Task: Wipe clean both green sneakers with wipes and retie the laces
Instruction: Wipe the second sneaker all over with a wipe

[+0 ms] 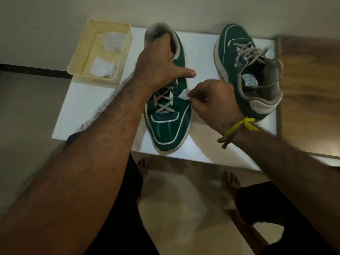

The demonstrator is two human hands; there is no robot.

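- Head view, centre of the frame: a green suede sneaker with cream trim and grey laces (168, 115) lies on a white rectangular tabletop (88, 105), its toe toward the bottom of the frame.
- The left hand (158, 63) reaches from the lower left and grips this sneaker at its collar, fingers curled into the opening, thumb stretched out to the right.
- The right hand (213, 102) comes in from the lower right and pinches a small crumpled white wipe (184, 94), which touches the sneaker's side just beside the laces.
- A knotted yellow thread band (237, 128) circles the right wrist.
- Upper right: the second green suede sneaker (244, 70) stands on the tabletop well apart from the first, toe toward the top, its laces loose.
- Upper left: a cream plastic tray (77, 57) sits at the tabletop's corner and holds crumpled white wipes (103, 68).
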